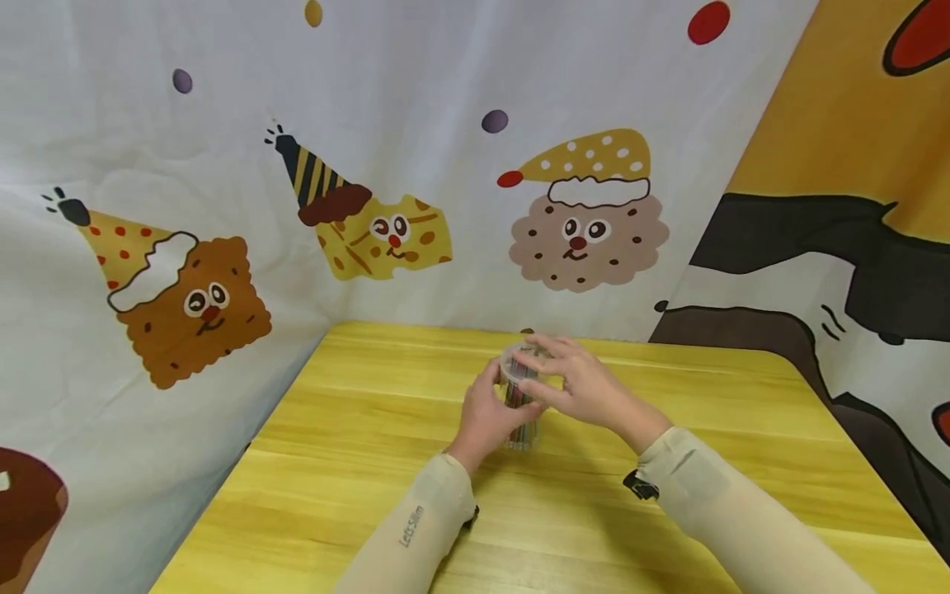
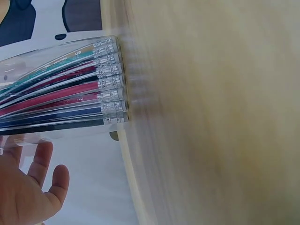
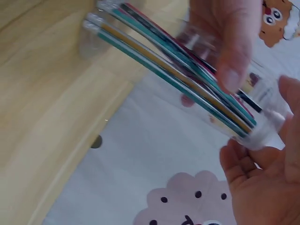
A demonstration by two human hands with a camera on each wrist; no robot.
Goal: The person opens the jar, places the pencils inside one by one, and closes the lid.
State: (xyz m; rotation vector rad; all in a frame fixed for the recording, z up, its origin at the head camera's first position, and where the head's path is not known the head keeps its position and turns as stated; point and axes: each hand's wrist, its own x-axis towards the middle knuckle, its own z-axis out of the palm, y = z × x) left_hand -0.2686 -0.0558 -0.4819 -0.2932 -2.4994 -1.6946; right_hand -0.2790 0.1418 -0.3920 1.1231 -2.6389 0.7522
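A clear plastic pencil tub (image 1: 522, 433) full of pencils stands upright near the far side of the table, its base right at the tabletop. My left hand (image 1: 486, 417) grips its side, with the thumb (image 3: 232, 70) across the front in the right wrist view. At the tub's top, the fingers of my right hand (image 1: 582, 384) are spread around the clear round lid (image 1: 512, 363) and hold its rim. Through the wall show green, red, dark and yellow pencils (image 2: 56, 93), with their metal-banded ends down.
The yellow wood-grain table (image 1: 356, 495) reaches back to a white curtain (image 1: 416, 74) printed with cartoon biscuits. On the right hangs an orange and black part of the print (image 1: 839, 181). Beige sleeves cover both forearms, with a dark strap (image 1: 641, 485) near the right wrist.
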